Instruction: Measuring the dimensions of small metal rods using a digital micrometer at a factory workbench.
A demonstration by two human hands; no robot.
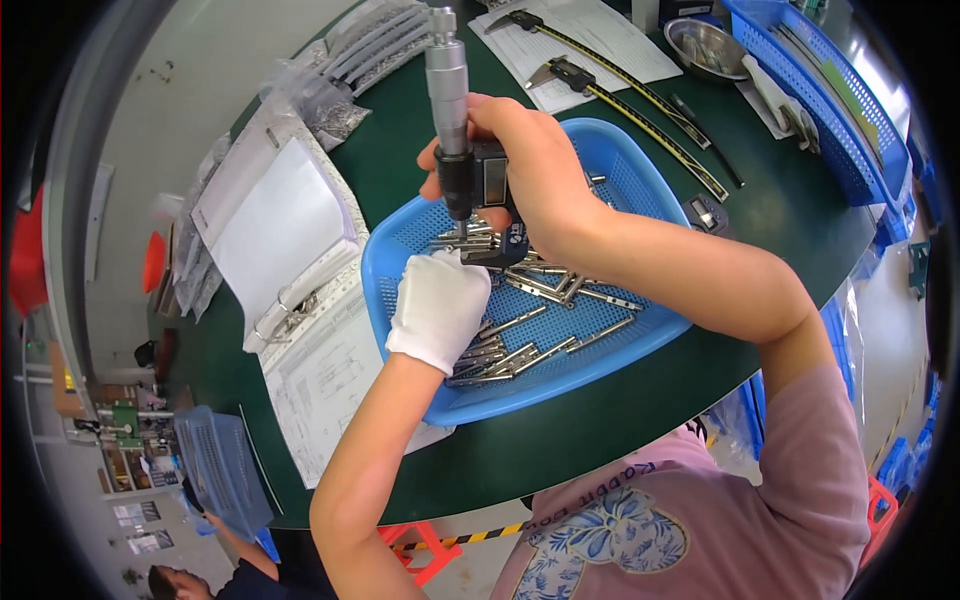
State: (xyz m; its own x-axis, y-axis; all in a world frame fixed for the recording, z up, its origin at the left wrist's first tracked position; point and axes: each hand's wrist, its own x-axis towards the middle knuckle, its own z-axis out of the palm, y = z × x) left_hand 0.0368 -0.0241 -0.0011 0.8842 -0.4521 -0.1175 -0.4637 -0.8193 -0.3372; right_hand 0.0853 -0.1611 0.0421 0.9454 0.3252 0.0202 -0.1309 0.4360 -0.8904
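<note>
Counts: one digital micrometer [462, 150], one blue mesh tray [640, 340] with a loose heap of metal pins [530, 290], too many and too overlapped to count. Two long calipers [640, 125] lie side by side on white sheets at the far side of the green table [620, 410]. One steel bowl [705, 45], one larger blue basket [850, 150] at the far right, one black pen [705, 135] beside the calipers.

Right hand [540, 170], bare, is clamped around the micrometer's black body, thimble pointing away, just above the tray. Left hand [440, 305], in a white glove, sits directly below the micrometer over the near pins, fingers curled at the anvil end; whether it pinches a pin I cannot tell. Hands nearly touching, one above the other.

Left of the tray: an open white binder [280, 230] with a drawing sheet [330, 380] below it, touching the tray's left rim. Clear plastic bags of small metal parts [340, 105] are stacked at the far left edge. Another blue mesh tray [215, 460] sits lower left, off the table.
</note>
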